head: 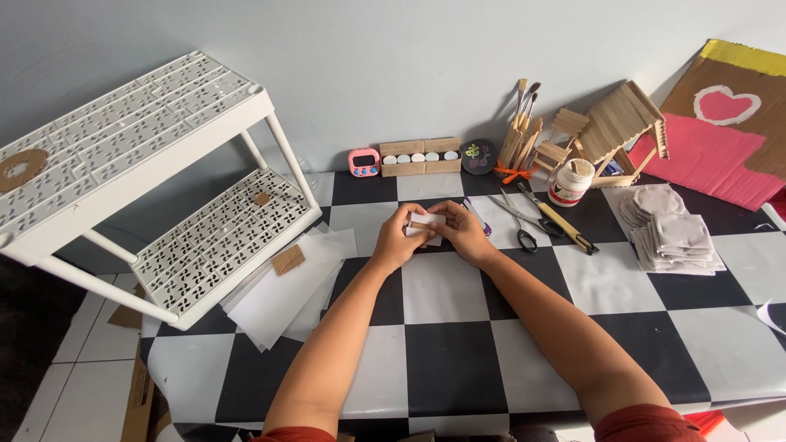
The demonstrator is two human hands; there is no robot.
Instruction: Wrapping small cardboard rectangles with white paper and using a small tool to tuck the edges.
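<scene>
- Far on the left stands a white rack (pixel 123 155) with two shelves full of little holes. A brown ring (pixel 20 168) lies on its top shelf.
- Next to the rack, thin white sheets (pixel 282 295) lie on the black and white checked table (pixel 450 368). A small brown card (pixel 288 259) sits on top of them.
- My left hand (pixel 399 237) is in the middle of the table. Its fingers are closed on the left side of a small white piece (pixel 427 231) with a brown strip on it.
- My right hand (pixel 463 229) is closed on the right side of the same white piece. Both hands touch it, just above the table.
- Behind my hands, by the wall, are a pink timer (pixel 363 161) and a wooden box (pixel 420 157) with white round things in it.
- To the right of my hands lie scissors (pixel 517 223) and a knife with a yellow handle (pixel 561 223), very near my right hand.
- Farther right stand a white jar (pixel 571 182), brushes in a stick holder (pixel 520 131) and a little stick house (pixel 622 127).
- On the far right is a pile of grey cut pieces (pixel 671 231), and a brown board with a pink heart (pixel 725 123) leans on the wall.
</scene>
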